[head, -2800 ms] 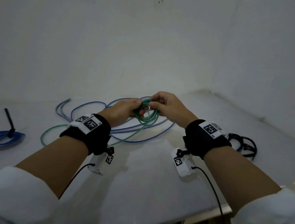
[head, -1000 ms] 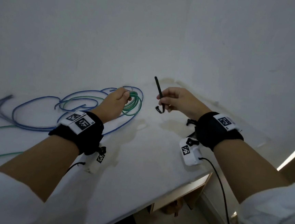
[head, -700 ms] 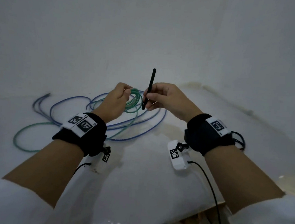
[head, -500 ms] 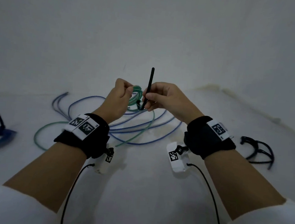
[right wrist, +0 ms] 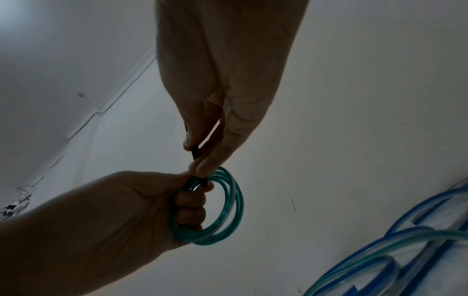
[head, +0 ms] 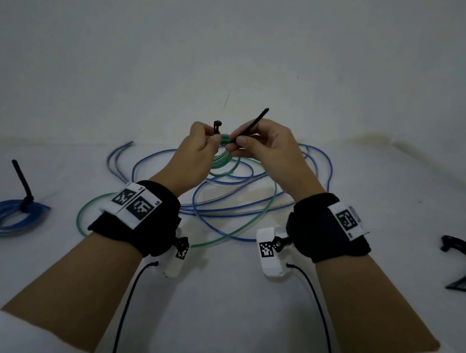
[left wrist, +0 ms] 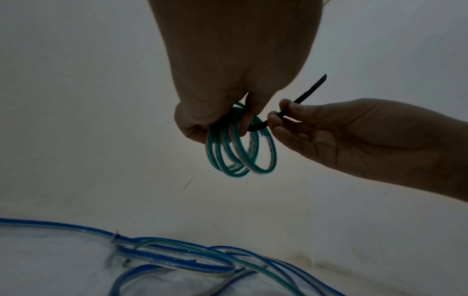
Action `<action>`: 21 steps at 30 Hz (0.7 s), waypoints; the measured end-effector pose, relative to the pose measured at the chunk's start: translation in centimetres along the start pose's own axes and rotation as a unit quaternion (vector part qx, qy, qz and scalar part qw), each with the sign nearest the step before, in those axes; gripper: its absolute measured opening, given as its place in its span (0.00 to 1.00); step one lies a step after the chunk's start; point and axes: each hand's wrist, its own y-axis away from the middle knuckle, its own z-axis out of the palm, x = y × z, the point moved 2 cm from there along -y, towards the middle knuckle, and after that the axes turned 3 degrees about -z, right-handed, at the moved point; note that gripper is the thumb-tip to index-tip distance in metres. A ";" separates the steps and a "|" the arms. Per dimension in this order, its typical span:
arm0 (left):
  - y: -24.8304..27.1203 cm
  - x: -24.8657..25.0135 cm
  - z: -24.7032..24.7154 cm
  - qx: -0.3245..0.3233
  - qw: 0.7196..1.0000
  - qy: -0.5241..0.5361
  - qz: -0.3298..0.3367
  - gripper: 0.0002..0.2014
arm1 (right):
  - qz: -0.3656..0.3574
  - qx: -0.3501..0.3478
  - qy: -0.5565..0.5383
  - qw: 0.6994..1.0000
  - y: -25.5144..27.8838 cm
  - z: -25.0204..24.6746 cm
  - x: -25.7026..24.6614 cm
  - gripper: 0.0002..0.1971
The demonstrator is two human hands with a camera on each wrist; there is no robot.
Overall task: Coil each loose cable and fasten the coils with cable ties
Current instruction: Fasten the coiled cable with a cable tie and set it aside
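Two bare hands meet above a white table in the head view. At 11 o'clock from centre the left hand curls its fingers round a small coil of green translucent cable, held up off the table. Just to its right, the right hand pinches a thin black plastic cable tie between thumb and fingertips; the strap's tail points toward 1 o'clock, and its head end pokes up beside the left thumb. Loose loops of blue translucent cable lie on the table beneath, tangled with a green strand. At 9 o'clock rests a blue cable coil already bound by a black tie. At 3 o'clock lies a bundle of spare black ties.

Left wrist view: the left hand hangs from 12 o'clock, fingers wrapped round the green coil. The right hand enters from 3 o'clock, pinching the tie, which crosses the coil's top. Blue cable lies at 6 o'clock.

Right wrist view: the right hand reaches down from 12 o'clock, thumb and forefinger pinching the tie where it meets the coil. The left hand comes from 8 o'clock, fingers curled through the coil. Blue cable sits at 4 o'clock
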 end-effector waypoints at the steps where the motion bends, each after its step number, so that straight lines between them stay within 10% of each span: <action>1: -0.2 -0.1 0.0 0.001 1.000 0.000 -0.001 0.04 | -0.002 0.001 -0.001 1.000 0.0 0.0 0.0 0.06; 21: 0.3 1.1 -1.5 0.002 0.997 -0.076 0.022 0.05 | 0.018 0.044 -0.106 0.993 0.2 0.3 0.3 0.04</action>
